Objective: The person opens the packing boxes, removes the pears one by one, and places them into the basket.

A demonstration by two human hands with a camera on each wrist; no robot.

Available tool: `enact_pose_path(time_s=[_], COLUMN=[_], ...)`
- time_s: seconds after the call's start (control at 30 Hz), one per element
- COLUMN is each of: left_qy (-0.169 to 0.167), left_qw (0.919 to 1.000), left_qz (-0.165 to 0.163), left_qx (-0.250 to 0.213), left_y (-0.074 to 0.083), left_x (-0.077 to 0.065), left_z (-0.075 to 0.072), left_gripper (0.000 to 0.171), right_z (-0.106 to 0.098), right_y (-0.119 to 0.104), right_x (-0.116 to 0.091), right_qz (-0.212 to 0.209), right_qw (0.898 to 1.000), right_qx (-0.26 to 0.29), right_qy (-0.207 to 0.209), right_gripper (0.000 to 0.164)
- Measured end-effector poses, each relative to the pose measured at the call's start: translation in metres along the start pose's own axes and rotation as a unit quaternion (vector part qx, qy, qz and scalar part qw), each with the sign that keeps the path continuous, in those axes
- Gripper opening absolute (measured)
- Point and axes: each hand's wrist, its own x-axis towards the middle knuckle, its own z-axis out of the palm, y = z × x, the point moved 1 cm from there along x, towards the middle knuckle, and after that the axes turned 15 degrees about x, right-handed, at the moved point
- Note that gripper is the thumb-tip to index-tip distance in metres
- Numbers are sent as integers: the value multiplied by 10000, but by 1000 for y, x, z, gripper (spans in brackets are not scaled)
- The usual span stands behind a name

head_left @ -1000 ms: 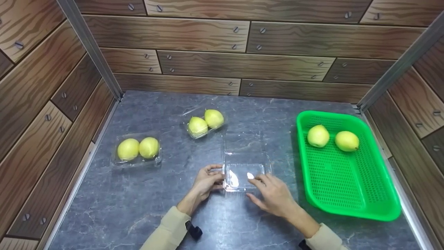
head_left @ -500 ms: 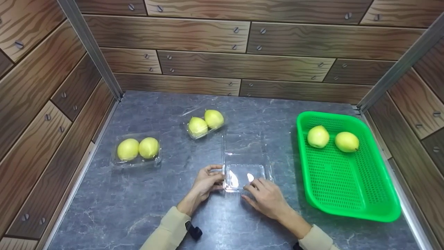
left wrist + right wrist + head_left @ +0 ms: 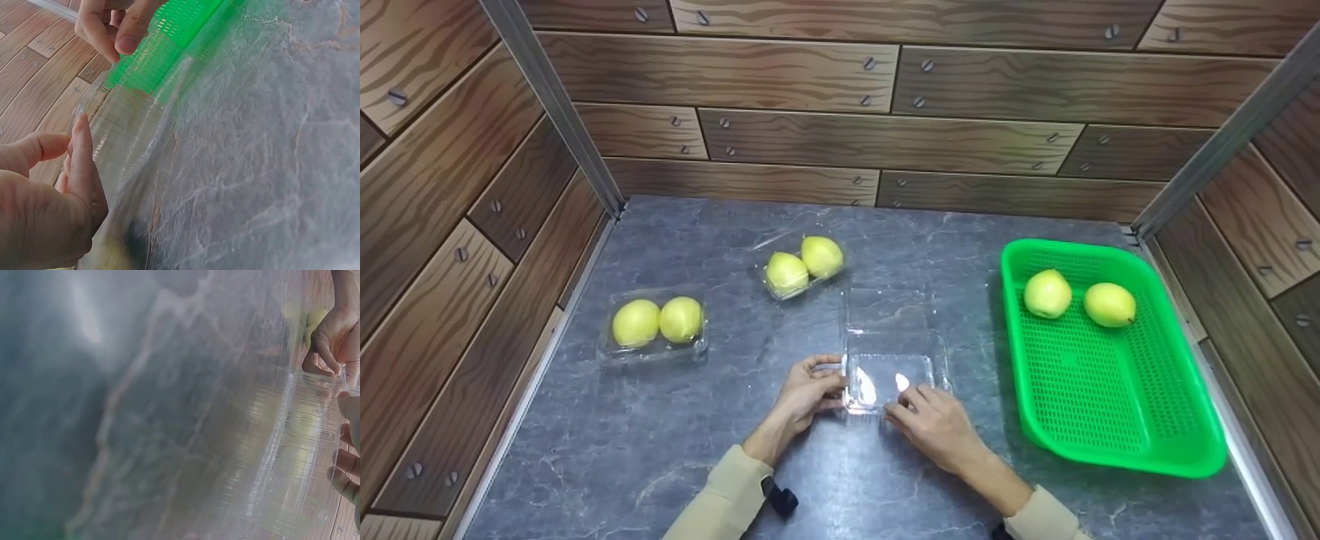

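A clear plastic clamshell container (image 3: pixel 891 373) lies on the table with its lid (image 3: pixel 889 309) folded back away from me. My left hand (image 3: pixel 808 394) pinches its left rim, thumb and fingers meeting at the edge in the right wrist view. My right hand (image 3: pixel 936 426) is at the front edge, fingers curled over the rim. In the left wrist view the right thumb (image 3: pixel 127 44) shows at the container's far end. No fruit lies in this container. Two yellow-green pears (image 3: pixel 1048 294) lie in a green basket (image 3: pixel 1207 420) to the right.
A clear container (image 3: pixel 701 346) with two pears (image 3: pixel 636 323) stands at the left. Another container (image 3: pixel 775 292) with two pears (image 3: pixel 822 256) sits behind, left of the lid. Wood-patterned walls (image 3: pixel 795 139) border the grey table (image 3: pixel 660 435).
My right hand has moved slightly left along the container's front edge, and its fingers have curled closer to the rim. The left hand has stayed in place.
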Motion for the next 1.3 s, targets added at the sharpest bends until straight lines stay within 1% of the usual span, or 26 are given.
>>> enact_pose_path(time_s=[0.23, 0.33, 0.5, 0.67, 0.8, 1.07, 1.3], left_qy=[11, 2, 18, 55, 77, 122, 194], left_qw=[10000, 10000, 9998, 9999, 10000, 9998, 9995], left_qz=[-65, 9, 114, 57, 48, 112, 201], left_qx=[-4, 44, 139, 79, -40, -88, -114], left_y=[2, 2, 2, 3, 5, 8, 16], left_x=[1, 3, 5, 9, 12, 24, 32], left_z=[2, 2, 5, 9, 13, 19, 24], left_gripper=[48, 49, 51, 51, 50, 48, 45], right_z=[-2, -3, -4, -4, -5, -6, -8], right_y=[0, 0, 2, 4, 6, 11, 15], right_x=[0, 0, -1, -1, -2, -3, 1], right_qz=[80, 108, 105, 178, 301, 685, 1039], right_qw=[9999, 9997, 9995, 9993, 9990, 9955, 9908], right_qx=[-105, -181, -276, -320, -329, -590, -763], right_qy=[-90, -122, -85, -109, -100, -283, -405], right_gripper=[11, 11, 15, 14, 11, 13, 17])
